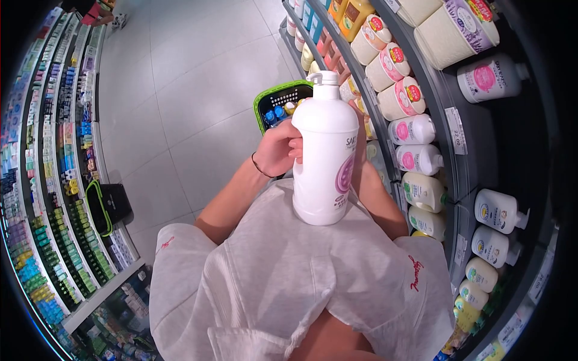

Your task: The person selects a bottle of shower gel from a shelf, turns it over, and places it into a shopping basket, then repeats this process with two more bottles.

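Note:
A large white pump bottle with a purple round label stands upright close in front of my body. My left hand, with a thin dark band at the wrist, has its fingers curled against the bottle's left side. On the other side my right hand is behind the bottle, its fingers mostly hidden. Just beyond the hands sits a black basket with a green rim, holding blue and yellow bottles.
Shelves on the right hold white pump bottles, cream tubs and colored bottles. More shelves with many small packages line the left. A second green-rimmed black basket is beside them. Part of another person shows at the top left.

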Action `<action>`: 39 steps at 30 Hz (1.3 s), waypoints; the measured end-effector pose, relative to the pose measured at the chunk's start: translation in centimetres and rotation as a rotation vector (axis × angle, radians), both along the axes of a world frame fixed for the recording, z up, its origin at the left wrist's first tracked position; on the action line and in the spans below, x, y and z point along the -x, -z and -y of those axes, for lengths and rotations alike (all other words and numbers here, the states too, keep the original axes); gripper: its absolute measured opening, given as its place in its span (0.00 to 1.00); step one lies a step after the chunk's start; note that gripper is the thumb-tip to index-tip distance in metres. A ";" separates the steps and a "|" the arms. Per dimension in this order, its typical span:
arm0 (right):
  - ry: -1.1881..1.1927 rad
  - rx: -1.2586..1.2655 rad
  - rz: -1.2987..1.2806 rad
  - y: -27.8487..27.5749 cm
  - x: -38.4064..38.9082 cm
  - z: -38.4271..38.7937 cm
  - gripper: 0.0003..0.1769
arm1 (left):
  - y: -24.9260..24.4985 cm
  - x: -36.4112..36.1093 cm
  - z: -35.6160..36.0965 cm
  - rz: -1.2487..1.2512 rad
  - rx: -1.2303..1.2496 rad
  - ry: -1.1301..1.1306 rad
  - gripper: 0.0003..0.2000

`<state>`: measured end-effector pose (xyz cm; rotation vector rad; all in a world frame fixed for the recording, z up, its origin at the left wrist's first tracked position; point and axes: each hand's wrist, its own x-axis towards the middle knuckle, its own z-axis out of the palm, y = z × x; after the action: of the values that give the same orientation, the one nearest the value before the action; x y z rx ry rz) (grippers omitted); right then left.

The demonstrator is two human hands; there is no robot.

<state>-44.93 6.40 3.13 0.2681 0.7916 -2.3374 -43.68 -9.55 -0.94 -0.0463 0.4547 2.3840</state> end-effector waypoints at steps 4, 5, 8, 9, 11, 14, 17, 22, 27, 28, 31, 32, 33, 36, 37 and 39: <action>0.131 -0.065 -0.080 4.1 0.4 -0.7 0.25 | 0.5 -0.5 -0.1 -0.020 0.189 -0.068 0.11; 0.133 -0.065 -0.076 4.3 0.4 -0.9 0.25 | 0.4 -0.6 -0.3 -0.016 0.189 -0.065 0.11; 0.022 -0.002 -0.081 3.4 0.3 -0.8 0.24 | 1.0 -0.7 -0.7 0.157 0.309 -0.157 0.11; 0.002 0.024 -0.090 3.2 0.2 -0.7 0.25 | 1.5 -0.9 -0.6 0.141 0.267 -0.154 0.12; -0.001 -0.008 -0.064 2.3 0.0 -0.3 0.25 | 2.1 -1.1 -0.5 0.126 0.225 -0.148 0.13; -0.002 -0.062 -0.073 0.8 -0.4 0.0 0.26 | 1.3 -1.4 -0.6 0.185 0.192 -0.169 0.17; -0.029 -0.034 -0.089 0.8 -0.8 0.2 0.26 | 4.2 -1.4 0.1 0.043 -0.115 -0.099 0.27; 0.020 -0.075 -0.137 -0.5 -1.4 1.7 0.27 | 1.6 -1.7 -0.5 0.089 -0.194 -0.249 0.22; 0.033 -0.145 -0.214 0.1 -1.3 2.7 0.26 | 3.4 -1.8 0.0 0.171 -0.247 -0.302 0.24; 0.048 -0.220 -0.283 0.2 -1.3 3.0 0.28 | 3.4 -1.9 0.3 0.167 -0.237 -0.325 0.24; 0.055 -0.391 -0.506 -0.1 -1.7 4.5 0.31 | 3.4 -2.9 1.5 0.120 -0.158 -0.403 0.24; 0.020 -0.501 -0.651 -0.4 -1.9 4.9 0.32 | 3.3 -3.3 2.0 0.106 -0.125 -0.430 0.24; 0.013 -0.544 -0.734 -0.8 -1.9 5.4 0.34 | 3.4 -3.6 2.3 0.084 -0.090 -0.460 0.24; -0.025 -0.576 -0.845 -1.5 -2.4 6.9 0.30 | 2.8 -4.8 3.8 0.015 0.033 -0.554 0.24; -0.014 -0.576 -0.831 -1.3 -2.5 7.1 0.30 | 2.5 -5.2 4.3 -0.012 0.078 -0.583 0.24; -0.014 -0.504 -0.873 -0.9 -2.5 7.4 0.30 | 2.0 -5.6 5.6 -0.069 0.178 -0.644 0.24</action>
<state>-42.47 -1.01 4.03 -0.5980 1.7789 -2.1630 -38.03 -15.11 -2.89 -0.2216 0.7773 2.9701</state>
